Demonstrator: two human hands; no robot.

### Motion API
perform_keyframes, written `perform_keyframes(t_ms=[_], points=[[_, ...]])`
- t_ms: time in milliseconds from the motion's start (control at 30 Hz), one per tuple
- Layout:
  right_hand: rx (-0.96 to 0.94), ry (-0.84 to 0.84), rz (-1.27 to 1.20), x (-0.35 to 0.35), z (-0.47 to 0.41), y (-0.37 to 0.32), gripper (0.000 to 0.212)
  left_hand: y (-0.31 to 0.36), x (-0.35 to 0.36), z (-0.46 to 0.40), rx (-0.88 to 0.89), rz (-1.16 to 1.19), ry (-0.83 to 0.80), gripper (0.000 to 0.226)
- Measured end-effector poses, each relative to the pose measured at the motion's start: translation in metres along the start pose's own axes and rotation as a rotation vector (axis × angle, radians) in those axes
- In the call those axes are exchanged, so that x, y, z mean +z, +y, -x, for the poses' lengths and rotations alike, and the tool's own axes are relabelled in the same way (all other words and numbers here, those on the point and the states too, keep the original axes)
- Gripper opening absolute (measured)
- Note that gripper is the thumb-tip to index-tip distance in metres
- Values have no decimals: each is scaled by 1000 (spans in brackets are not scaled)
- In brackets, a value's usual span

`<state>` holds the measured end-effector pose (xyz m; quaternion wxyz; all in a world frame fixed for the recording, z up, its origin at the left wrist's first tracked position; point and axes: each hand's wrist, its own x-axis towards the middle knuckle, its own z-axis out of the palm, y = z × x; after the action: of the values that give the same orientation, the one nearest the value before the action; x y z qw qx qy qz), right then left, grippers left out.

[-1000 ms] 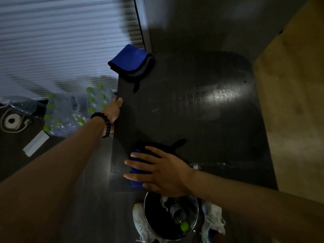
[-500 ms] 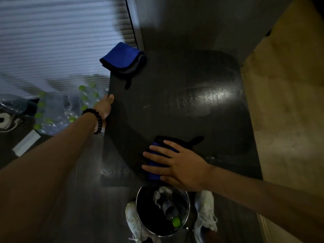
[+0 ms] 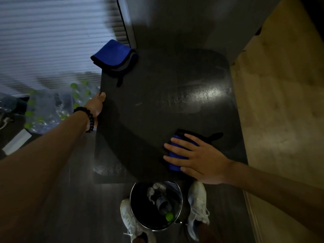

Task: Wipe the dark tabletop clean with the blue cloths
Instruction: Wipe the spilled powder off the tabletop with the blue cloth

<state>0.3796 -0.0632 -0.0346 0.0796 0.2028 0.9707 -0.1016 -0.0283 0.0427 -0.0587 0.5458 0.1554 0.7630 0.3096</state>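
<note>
The dark tabletop point(image 3: 157, 109) fills the middle of the view, with a shiny wet patch toward its right side. My right hand point(image 3: 198, 157) lies flat, fingers spread, pressing a blue cloth point(image 3: 174, 159) onto the table near its front edge. A second blue cloth point(image 3: 114, 57), folded, rests at the table's far left corner and hangs over the edge. My left hand point(image 3: 96, 106), with a dark bead bracelet on the wrist, grips the table's left edge.
A round metal bin point(image 3: 156, 206) with trash stands on the floor just below the table's front edge, between my white shoes. A pack of green-capped water bottles point(image 3: 50, 109) lies left of the table. A tan surface point(image 3: 280, 102) borders the right side.
My right hand has slid the blue cloth to the right along the table's front part. My left hand has kept its hold on the left edge.
</note>
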Motion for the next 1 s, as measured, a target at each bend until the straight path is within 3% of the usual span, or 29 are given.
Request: perform_keyframes(t_ms=[233, 500, 833, 1000], points=[[103, -17, 12, 2, 37, 23, 54, 1, 1, 6, -22, 43, -6, 51], [386, -5, 5, 12, 87, 26, 55, 3, 6, 17, -41, 43, 17, 49], [906, 149, -149, 26, 90, -45, 56, 9, 9, 34, -91, 32, 17, 46], [996, 172, -215, 26, 58, -81, 56, 9, 7, 28, -47, -27, 25, 53]])
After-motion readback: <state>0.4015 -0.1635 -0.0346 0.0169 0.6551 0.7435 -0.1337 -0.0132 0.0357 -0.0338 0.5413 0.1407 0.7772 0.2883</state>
